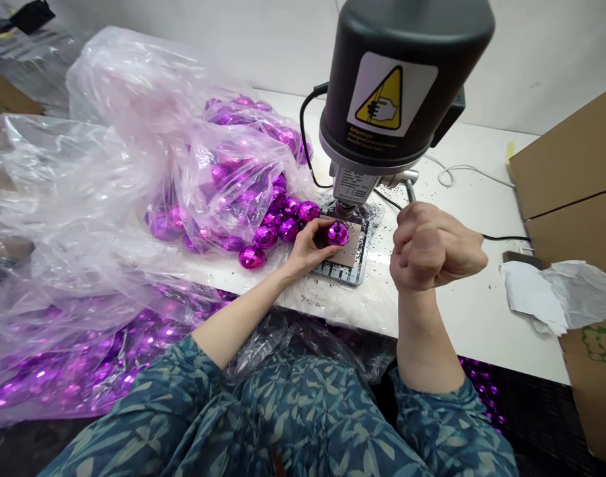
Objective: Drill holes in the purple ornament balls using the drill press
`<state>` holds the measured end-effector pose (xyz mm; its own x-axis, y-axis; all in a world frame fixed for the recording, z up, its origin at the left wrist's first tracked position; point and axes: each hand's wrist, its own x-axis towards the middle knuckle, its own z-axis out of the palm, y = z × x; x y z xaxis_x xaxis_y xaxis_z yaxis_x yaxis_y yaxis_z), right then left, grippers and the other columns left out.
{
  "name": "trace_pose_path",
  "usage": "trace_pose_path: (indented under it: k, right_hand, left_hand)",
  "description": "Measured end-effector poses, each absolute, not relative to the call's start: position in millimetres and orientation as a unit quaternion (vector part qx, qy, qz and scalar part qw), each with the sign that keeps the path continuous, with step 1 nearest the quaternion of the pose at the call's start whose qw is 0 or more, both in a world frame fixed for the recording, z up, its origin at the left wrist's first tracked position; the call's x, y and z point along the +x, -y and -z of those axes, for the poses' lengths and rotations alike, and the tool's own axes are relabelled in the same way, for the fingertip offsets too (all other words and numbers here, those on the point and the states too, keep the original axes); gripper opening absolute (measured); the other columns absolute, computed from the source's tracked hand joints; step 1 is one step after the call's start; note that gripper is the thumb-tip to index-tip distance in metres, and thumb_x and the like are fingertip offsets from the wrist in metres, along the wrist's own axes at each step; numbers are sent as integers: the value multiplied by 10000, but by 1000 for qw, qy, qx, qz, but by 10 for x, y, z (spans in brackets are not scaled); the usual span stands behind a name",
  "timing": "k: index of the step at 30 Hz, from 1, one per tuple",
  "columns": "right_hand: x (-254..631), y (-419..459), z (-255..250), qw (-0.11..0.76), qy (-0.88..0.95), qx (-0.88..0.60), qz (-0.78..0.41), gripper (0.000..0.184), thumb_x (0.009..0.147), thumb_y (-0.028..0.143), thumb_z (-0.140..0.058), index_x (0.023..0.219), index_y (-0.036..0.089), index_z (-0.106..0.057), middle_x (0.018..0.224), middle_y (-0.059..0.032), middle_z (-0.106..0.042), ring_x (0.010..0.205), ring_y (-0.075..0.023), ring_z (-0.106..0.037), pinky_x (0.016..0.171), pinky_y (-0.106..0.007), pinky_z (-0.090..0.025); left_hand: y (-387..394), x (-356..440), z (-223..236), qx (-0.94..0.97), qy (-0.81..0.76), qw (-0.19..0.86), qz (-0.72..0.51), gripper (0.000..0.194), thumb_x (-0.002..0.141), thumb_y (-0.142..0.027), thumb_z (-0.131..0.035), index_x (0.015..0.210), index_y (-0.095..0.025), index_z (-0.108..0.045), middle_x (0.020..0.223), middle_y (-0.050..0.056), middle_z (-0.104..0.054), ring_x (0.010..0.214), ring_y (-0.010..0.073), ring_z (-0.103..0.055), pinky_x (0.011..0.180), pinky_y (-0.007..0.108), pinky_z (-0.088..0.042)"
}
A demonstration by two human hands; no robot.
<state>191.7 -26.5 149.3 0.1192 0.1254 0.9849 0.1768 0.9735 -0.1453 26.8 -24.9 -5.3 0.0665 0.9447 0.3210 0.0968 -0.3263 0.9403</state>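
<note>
- Left hand [305, 248]: fingers [317, 230] spread around a purple ball [337, 234], which sits on a metal plate [343, 262]
- Right hand [427, 248]: fingers [412, 228] curled tight on a lever [410, 192]
- Black machine head [397, 86] looms upper middle, right above the ball
- Plastic bag [109, 199] of more balls fills the left; cardboard [566, 172] at right — black specks on the surface [462, 318]

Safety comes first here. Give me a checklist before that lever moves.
1. Ornament seated on the plate, left hand steadying it: ok.
2. Left hand clear of the spindle: not ok, it sits beside the ornament, close under the spindle.
3. Right hand closed on the lever: ok.
4. Ornament centred under the spindle: cannot tell from this view.
5. Loose ornaments off the plate: ok.
6. Plate free of black debris: not ok.
</note>
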Motion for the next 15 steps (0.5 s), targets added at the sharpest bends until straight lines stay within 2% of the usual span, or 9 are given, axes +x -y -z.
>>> trace_pose_path:
  k: [6, 10, 12, 14, 15]
  right_hand:
    - [1919, 228, -1391, 726, 684, -57, 45, 527, 1043, 214, -566, 590, 227, -297, 463, 79, -291, 368, -64, -252, 396, -304, -230]
    - [1899, 229, -1594, 737, 674, -47, -8, 584, 1070, 209, -572, 557, 220, -293, 443, 86, -276, 354, -51, -303, 381, -287, -199]
    - [1879, 212, -1811, 747, 658, -85, -44, 607, 1085, 259, -588, 543, 218, -318, 450, 83, -252, 367, -41, -315, 392, -277, -202]
    - [1867, 168, -2027, 765, 617, -153, -105, 608, 1011, 432, -707, 518, 215, -426, 487, 76, -261, 410, -27, -373, 438, -256, -262]
    - [1867, 137, -2110, 756, 616, -177, -136, 645, 997, 555, -681, 501, 223, -438, 503, 71, -249, 410, -16, -371, 450, -253, -265]
  left_hand:
    - [251, 261, 70, 628, -426, 380, -529, 626, 849, -530, -955, 1313, -204, -688, 1348, 138, -766, 1284, 304, -740, 1154, 469, -595]
    - [227, 266, 56, 629, -423, 381, -529, 604, 842, -479, -964, 1299, -204, -683, 1317, 126, -776, 1248, 295, -756, 1124, 459, -613]
    - [217, 270, 34, 626, -428, 382, -528, 590, 833, -438, -970, 1289, -204, -679, 1305, 118, -775, 1230, 286, -760, 1107, 446, -620]
    - [254, 267, 25, 619, -449, 366, -530, 573, 828, -419, -968, 1269, -205, -671, 1264, 106, -775, 1183, 272, -764, 1083, 431, -626]
    - [306, 258, 34, 616, -465, 348, -532, 559, 837, -420, -957, 1264, -206, -666, 1246, 102, -771, 1165, 266, -761, 1076, 430, -627]
